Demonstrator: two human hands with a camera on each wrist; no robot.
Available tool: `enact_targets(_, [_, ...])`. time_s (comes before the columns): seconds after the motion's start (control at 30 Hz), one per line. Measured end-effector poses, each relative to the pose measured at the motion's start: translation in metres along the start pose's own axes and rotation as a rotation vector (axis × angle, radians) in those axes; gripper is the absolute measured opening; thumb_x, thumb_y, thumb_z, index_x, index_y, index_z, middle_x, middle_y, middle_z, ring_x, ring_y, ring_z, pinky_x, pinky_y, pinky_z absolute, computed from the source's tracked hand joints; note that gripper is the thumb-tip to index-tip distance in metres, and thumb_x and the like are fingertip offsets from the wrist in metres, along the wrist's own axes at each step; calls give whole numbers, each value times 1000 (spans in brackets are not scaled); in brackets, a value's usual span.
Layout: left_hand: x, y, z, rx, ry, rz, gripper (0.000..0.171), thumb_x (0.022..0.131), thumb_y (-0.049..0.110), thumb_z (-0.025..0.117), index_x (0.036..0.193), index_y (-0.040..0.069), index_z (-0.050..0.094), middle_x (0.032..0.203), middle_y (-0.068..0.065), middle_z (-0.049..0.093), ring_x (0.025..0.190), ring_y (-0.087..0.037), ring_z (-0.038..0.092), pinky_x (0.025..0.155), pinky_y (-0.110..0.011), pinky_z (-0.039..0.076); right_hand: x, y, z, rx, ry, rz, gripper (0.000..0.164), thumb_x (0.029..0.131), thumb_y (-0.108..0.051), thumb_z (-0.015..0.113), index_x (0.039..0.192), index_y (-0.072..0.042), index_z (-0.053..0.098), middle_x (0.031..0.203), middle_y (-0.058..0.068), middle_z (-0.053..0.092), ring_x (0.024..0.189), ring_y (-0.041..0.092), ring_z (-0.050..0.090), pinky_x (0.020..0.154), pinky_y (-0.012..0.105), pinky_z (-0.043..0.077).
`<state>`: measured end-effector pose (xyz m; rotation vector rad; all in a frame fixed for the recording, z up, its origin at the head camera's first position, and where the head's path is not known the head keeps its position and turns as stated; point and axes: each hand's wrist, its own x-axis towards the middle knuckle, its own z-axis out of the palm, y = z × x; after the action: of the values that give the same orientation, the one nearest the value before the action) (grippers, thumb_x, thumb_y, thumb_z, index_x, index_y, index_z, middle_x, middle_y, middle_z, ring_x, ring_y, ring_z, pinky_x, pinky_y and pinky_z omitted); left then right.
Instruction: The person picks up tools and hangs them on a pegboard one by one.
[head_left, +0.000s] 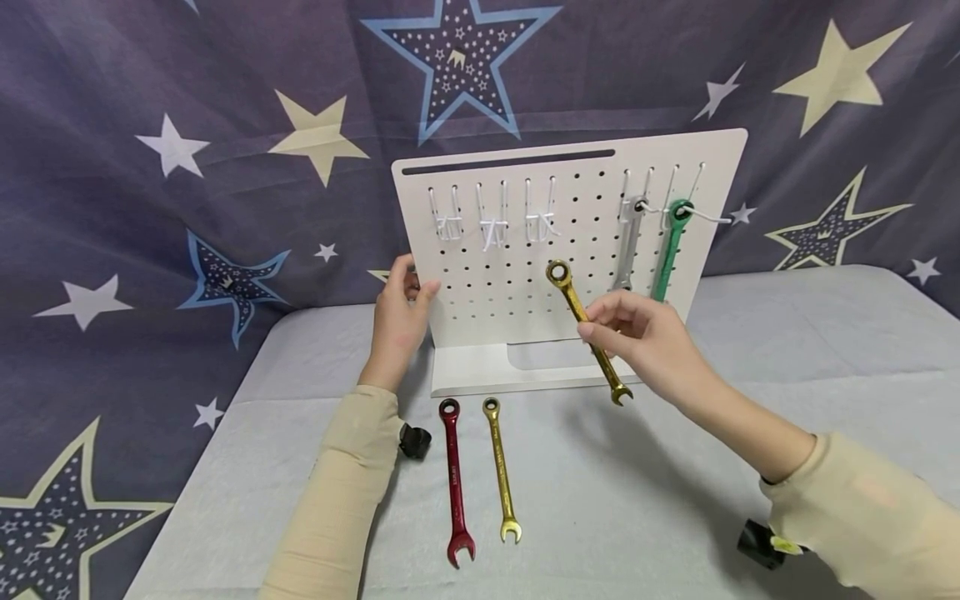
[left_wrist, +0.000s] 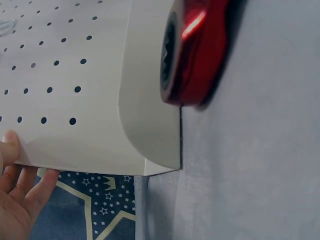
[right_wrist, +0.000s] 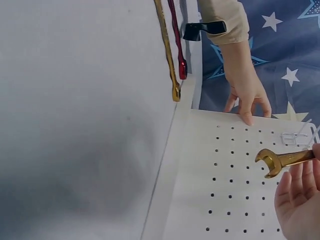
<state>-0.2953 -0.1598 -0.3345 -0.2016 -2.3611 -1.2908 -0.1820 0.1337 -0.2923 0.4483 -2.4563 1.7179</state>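
My right hand (head_left: 637, 329) pinches a dark gold combination wrench (head_left: 576, 304) around its middle, ring end up and tilted left, in front of a white pegboard (head_left: 480, 283). In the right wrist view the open end of that gold wrench (right_wrist: 272, 162) points away from the fingers. My left hand (head_left: 397, 321) grips the board's left edge, thumb on the front face and fingers behind. The left wrist view shows this hand (left_wrist: 20, 195) at the edge too. A red wrench (head_left: 454, 483) and a lighter gold wrench (head_left: 501, 475) lie side by side on the table.
A silver wrench (head_left: 630, 242) and a green wrench (head_left: 670, 254) hang from hooks at the board's right. Several white wire hooks (head_left: 493, 225) project from its upper left and middle. A grey cloth (head_left: 825, 358) covers the table, with a starry curtain (head_left: 247, 192) behind.
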Motion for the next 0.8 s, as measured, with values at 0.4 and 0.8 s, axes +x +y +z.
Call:
enact_targets(0.4, [0, 0, -1, -4, 3, -8, 40, 96, 19, 66, 132, 11, 52, 101, -15, 67, 92, -27, 61, 77, -37, 47, 9, -12, 4, 109, 90, -99, 13, 94, -11, 68, 101, -1, 63, 83, -2, 65, 72, 14, 57, 68, 24, 48])
enact_targets(0.8, [0, 0, -1, -7, -12, 1, 39, 96, 18, 66, 132, 11, 51, 101, -16, 67, 93, -28, 61, 78, -39, 48, 26, -4, 13, 124, 164, -28, 15, 95, -17, 68, 100, -4, 63, 83, -4, 66, 75, 12, 57, 67, 21, 48])
